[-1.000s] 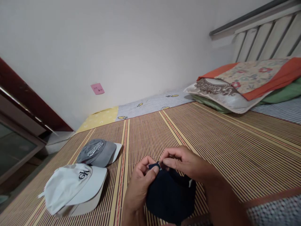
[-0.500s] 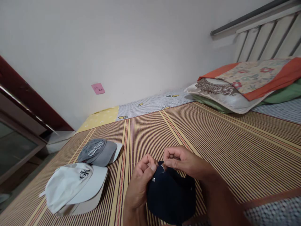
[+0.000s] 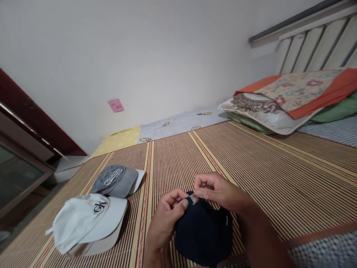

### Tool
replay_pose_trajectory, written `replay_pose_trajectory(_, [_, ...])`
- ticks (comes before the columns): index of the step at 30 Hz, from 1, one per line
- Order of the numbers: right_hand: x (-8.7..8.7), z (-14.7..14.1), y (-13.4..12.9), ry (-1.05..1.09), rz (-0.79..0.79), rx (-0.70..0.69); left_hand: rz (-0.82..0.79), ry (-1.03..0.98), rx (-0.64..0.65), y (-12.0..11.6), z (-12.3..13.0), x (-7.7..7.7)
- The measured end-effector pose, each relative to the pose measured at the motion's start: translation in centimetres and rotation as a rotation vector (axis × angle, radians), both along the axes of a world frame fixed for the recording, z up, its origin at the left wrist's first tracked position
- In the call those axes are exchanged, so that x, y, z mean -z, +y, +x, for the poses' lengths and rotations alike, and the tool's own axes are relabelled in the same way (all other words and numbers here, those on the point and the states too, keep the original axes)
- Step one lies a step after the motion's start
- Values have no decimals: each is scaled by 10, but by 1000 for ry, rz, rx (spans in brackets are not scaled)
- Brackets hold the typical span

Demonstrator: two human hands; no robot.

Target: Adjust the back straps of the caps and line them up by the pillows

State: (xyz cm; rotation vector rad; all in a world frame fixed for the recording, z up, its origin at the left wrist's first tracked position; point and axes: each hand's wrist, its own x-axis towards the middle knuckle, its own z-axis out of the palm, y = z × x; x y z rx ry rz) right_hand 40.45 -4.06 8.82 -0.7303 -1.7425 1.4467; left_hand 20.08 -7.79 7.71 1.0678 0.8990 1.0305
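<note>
A dark navy cap (image 3: 202, 234) is between my two hands, low in the middle of the view, its back opening toward the upper right. My left hand (image 3: 169, 214) pinches the cap's edge beside a small metal buckle (image 3: 192, 200), thumb on the near side. The fingers of my right hand (image 3: 214, 190) are closed on the strap end just right of the buckle; the strap itself is mostly hidden by the fingertips. To the left lie a white cap (image 3: 79, 219) with black letters, on top of a beige one, and a grey cap (image 3: 113, 180) over another pale brim.
The caps lie on a striped bamboo mat (image 3: 178, 160) over a bed. Stacked pillows (image 3: 295, 96) stand at the far right below a radiator (image 3: 318, 48). A pink note (image 3: 115, 105) is stuck to the white wall. Left of the bed is a dark red frame (image 3: 36, 115).
My left thumb and fingers have shifted slightly right, closer to the buckle, and cover the metal piece that showed beside the thumb. My right hand has barely moved.
</note>
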Motion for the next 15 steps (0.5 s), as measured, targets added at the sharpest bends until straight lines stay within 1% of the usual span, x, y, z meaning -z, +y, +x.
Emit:
replay_pose_trajectory(3, [-1,-1,-1,-26,27,21,4,-23,-19,0,1,-2])
replay_pose_trajectory(7, [0,-2,-1,-137,71,25,-6,-22,-52,-1,2,-4])
replay_pose_trajectory(11, [2,-3,0,-170,153,10,11,-2,-53,-2,1,-1])
replay_pose_trajectory(15, [3,-4,1,-145,98,3,46,16,-44,1,-2,6])
